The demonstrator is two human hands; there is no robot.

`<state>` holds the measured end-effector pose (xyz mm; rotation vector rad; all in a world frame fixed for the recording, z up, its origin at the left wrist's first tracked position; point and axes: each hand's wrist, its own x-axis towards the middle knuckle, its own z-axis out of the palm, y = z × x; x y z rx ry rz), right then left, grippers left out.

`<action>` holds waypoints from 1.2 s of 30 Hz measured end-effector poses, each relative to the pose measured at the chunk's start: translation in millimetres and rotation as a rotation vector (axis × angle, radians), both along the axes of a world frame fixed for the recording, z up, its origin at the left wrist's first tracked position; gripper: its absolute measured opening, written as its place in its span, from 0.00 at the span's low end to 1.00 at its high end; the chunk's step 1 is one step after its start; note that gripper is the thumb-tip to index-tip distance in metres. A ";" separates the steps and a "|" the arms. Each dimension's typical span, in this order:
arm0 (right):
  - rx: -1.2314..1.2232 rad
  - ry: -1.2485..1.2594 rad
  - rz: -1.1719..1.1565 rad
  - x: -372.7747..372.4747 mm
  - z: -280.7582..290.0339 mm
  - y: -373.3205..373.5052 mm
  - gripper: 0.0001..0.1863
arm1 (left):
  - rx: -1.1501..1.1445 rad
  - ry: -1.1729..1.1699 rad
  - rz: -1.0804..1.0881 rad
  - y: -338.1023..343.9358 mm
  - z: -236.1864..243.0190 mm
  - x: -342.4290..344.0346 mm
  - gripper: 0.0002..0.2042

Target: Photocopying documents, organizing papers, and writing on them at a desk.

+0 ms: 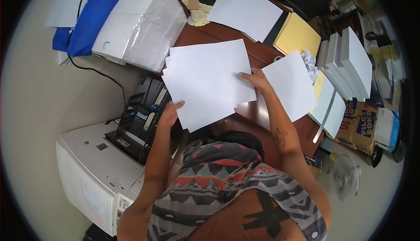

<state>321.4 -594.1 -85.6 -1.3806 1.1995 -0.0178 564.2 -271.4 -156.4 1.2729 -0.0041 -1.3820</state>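
Between my two hands is a loose, uneven stack of white paper sheets (208, 79), held over the near edge of the brown desk. My left hand (169, 113) grips the stack's lower left edge, thumb on top and fingers underneath out of sight. On the right edge, my right hand (257, 79) pinches the sheets the same way, thumb on top. Corners stick out at several sides, so the sheets are not aligned. Just right of my right hand lies another pile of white paper (291, 85) on the desk.
A plastic-wrapped white bundle (144, 26) stands at the far left beside a blue bag (98, 17). More white paper (245, 13) and yellow folders (297, 33) lie farther back. Thick paper stacks (345, 63) stand right. A printer (100, 153) is at my left, a fan (345, 177) at right.
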 end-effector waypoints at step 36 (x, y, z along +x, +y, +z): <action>-0.520 -0.787 -0.260 56.0 65.0 0.9 0.13 | -0.305 -0.901 0.158 -173.7 139.4 7.2 0.19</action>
